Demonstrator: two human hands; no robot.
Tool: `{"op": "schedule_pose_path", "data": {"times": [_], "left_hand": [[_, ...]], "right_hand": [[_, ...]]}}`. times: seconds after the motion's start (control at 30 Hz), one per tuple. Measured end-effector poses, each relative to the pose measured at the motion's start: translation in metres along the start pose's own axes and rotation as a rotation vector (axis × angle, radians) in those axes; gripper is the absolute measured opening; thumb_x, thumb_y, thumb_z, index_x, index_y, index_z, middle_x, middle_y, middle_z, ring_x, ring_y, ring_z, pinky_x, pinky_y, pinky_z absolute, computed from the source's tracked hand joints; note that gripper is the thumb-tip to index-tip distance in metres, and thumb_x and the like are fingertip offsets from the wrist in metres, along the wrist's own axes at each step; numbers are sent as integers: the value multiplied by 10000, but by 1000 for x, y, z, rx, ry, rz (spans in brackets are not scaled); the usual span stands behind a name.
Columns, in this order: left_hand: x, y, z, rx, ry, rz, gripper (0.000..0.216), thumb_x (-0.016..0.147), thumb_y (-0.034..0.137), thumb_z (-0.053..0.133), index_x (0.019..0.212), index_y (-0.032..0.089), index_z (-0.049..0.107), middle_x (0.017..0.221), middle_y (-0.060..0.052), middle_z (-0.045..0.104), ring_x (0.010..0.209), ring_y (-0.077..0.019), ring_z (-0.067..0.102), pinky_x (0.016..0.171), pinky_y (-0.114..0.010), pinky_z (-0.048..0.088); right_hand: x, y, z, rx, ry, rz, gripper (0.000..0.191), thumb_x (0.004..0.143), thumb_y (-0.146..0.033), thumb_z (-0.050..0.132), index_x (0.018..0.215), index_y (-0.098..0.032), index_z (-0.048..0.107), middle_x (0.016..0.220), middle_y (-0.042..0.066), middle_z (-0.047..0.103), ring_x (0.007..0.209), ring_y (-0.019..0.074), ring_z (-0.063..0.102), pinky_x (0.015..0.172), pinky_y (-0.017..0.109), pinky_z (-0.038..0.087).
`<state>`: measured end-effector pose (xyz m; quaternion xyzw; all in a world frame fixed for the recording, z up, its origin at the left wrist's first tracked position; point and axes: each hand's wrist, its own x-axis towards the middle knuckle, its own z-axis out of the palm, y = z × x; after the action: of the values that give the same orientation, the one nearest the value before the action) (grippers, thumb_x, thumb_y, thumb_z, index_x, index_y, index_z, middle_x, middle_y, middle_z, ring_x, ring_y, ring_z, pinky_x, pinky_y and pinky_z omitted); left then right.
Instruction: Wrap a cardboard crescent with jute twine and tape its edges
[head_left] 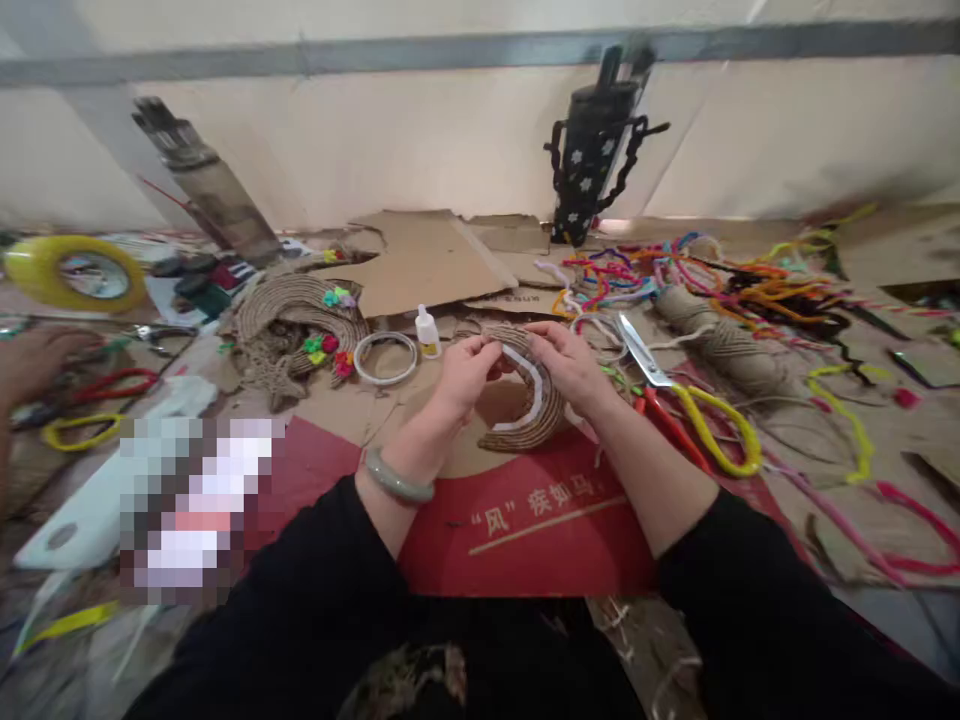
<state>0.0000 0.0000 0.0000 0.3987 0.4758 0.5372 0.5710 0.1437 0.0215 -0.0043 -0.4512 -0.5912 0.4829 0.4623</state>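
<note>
Between my hands is a crescent wrapped in brown twine, with a white strip along its inner edge. My left hand pinches its upper left part, thumb and fingers pressed together. On the upper right, my right hand grips the same crescent, its fingers curled over the top. The crescent's lower end hangs over a red printed sheet. A small white glue bottle stands just left of my left hand, and a white ring lies beside it.
Orange- and yellow-handled scissors lie to the right, near a twine spool and tangled coloured cords. Finished-looking twine crescents with flowers sit at left. A black tumbler stands behind. Another person's hand shows at far left.
</note>
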Motion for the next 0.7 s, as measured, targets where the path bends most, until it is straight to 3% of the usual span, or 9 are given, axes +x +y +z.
{"op": "schedule_pose_path", "data": {"times": [0.5,0.7], "left_hand": [[-5,-1,1,-128,-20,-78,216,840,219,564,655,140,642,617,-15,656,563,-89,600,596,-219,456],[-7,1,4,-172,-23,-75,164,835,167,569,691,142,644,652,-3,664,565,-78,604,606,-216,461]], "right_hand": [[-2,7,-3,49,2,16,338,674,-462,715,863,-210,595,780,-3,636,683,137,565,623,290,467],[-2,5,-1,133,33,39,343,639,-442,741,835,-212,578,737,-22,630,639,120,557,619,284,456]]}}
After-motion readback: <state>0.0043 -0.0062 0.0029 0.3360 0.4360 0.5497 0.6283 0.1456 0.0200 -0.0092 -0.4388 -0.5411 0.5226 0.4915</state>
